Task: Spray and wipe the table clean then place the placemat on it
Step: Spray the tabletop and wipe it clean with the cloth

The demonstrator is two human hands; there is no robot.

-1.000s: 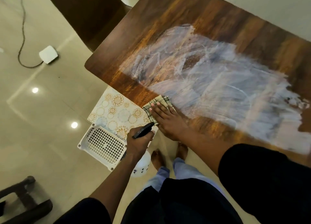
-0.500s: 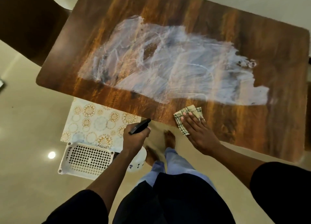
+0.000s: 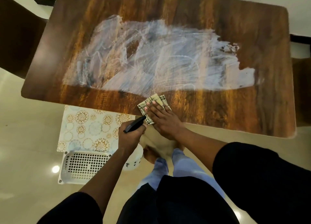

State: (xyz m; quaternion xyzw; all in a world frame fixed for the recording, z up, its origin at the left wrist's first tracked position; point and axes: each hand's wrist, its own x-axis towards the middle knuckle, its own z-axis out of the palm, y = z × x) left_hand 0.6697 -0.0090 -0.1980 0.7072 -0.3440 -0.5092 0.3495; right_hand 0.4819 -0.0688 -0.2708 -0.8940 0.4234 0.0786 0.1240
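Now spray bottle (image 3: 134, 122) nozzle points toward cloth (image 3: 152, 104).

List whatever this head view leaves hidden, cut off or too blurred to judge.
- White spray bottle: body mostly behind the left hand; only the black nozzle shows clearly, contents unreadable.
- Checked cloth: middle covered by the right hand, flat on it.
- Patterned placemat: far edge under the wooden table.
- White perforated basket: right end behind the left forearm.
- Feet: motion-blurred.
- Dark chair, upper left: cut by the frame edge.
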